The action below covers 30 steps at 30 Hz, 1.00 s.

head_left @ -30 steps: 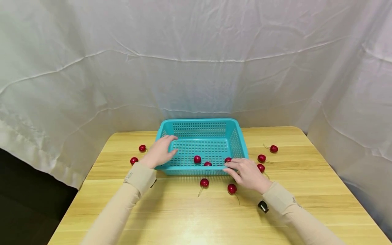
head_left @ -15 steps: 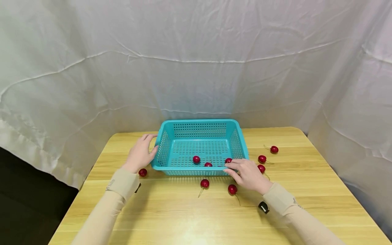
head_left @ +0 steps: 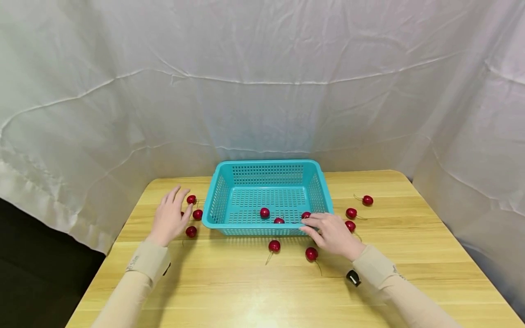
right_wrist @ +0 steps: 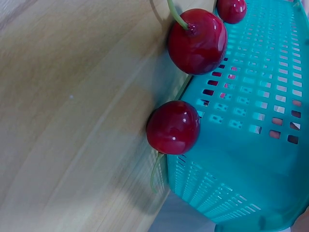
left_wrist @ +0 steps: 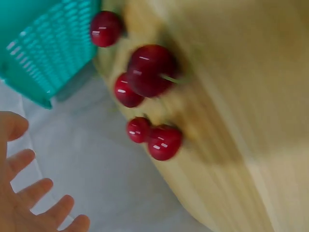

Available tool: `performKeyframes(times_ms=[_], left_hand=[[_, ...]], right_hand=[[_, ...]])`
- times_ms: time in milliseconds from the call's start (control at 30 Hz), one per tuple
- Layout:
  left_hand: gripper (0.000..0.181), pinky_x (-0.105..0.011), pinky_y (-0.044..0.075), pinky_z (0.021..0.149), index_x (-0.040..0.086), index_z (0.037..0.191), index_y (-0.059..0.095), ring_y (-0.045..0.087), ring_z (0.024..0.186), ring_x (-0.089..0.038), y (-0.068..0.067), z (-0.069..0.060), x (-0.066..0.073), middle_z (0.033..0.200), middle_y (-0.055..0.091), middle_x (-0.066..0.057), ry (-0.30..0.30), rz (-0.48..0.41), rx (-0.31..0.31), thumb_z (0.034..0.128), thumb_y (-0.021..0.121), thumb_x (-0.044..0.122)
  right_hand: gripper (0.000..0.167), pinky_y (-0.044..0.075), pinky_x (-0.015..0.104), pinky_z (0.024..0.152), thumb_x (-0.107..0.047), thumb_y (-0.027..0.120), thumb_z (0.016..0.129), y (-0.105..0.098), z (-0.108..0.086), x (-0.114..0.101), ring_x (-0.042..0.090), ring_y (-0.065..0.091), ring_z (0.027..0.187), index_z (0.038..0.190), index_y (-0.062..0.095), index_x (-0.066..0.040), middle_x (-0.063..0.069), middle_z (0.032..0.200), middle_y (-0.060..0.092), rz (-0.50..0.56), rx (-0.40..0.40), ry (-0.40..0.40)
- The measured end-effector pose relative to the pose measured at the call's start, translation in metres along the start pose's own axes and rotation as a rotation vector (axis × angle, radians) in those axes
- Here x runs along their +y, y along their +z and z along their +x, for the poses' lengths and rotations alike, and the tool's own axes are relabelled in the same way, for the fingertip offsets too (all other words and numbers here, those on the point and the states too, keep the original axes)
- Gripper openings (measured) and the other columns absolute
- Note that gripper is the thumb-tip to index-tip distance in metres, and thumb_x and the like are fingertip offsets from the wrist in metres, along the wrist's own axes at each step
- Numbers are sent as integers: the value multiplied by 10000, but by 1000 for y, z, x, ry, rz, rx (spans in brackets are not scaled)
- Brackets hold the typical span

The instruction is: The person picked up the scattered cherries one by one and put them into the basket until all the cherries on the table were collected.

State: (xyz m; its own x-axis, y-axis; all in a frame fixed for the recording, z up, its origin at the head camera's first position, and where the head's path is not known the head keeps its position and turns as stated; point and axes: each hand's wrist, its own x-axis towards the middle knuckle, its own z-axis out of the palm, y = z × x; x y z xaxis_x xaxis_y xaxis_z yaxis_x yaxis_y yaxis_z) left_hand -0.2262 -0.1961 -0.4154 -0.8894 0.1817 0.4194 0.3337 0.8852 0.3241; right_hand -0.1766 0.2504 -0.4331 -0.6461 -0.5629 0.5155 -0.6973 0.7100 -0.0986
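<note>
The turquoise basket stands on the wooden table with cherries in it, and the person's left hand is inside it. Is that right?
Not quite: the head view shows the left hand outside the turquoise basket, to its left, close to cherries on the wooden table. The basket does stand there with other cherries in it.

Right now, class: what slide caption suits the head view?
Left hand beside cherries, right hand at the basket's near rim.

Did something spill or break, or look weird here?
Nothing looks broken or tipped over. The untidy bit is the loose cherries scattered on the table, left, right and in front of the blue basket; just a few cherries show inside it. I can't tell whether any spilled.
</note>
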Motion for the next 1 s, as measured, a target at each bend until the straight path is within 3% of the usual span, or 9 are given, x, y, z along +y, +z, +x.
performKeyframes(times_ms=[233, 400, 700, 900, 1000], left_hand=[[454, -722, 370, 1036, 49, 1394, 526, 430, 1348, -526, 8, -11, -13, 1509, 434, -284, 32, 91, -94, 992, 580, 252], [515, -649, 424, 1034, 37, 1394, 537, 516, 1250, -512, 12, -17, -16, 1411, 521, -279, 52, 122, -138, 990, 582, 353], [604, -609, 499, 931, 28, 1386, 544, 600, 1105, -465, 20, -25, -18, 1240, 614, -242, 24, 153, -235, 968, 605, 460], [644, -613, 503, 956, -27, 1348, 551, 610, 1144, -506, 22, -29, -17, 1293, 614, -294, -1, 175, -296, 959, 609, 483], [625, -600, 522, 921, -37, 1295, 573, 646, 1081, -499, 22, -29, -16, 1227, 657, -283, 1, 181, -317, 948, 624, 481]], right_hand=[[199, 597, 370, 742, -221, 712, 926, 1, 0, 0, 172, 734, 818, 1047, 792, -85, 35, 938, 776, 9, 5, -2], [204, 597, 370, 739, -216, 711, 926, 1, 1, 1, 175, 734, 816, 1046, 792, -72, 38, 935, 776, 13, 12, -4], [205, 596, 373, 741, -221, 715, 922, 1, 1, 0, 175, 734, 820, 1047, 792, -79, 34, 939, 776, 7, 6, 6], [203, 590, 357, 719, -221, 715, 921, 1, 0, 0, 163, 724, 797, 1046, 792, -82, 26, 925, 772, 4, 6, 3], [204, 588, 353, 715, -223, 714, 921, 1, 0, 0, 160, 721, 793, 1047, 792, -83, 24, 924, 771, 3, 5, 3]])
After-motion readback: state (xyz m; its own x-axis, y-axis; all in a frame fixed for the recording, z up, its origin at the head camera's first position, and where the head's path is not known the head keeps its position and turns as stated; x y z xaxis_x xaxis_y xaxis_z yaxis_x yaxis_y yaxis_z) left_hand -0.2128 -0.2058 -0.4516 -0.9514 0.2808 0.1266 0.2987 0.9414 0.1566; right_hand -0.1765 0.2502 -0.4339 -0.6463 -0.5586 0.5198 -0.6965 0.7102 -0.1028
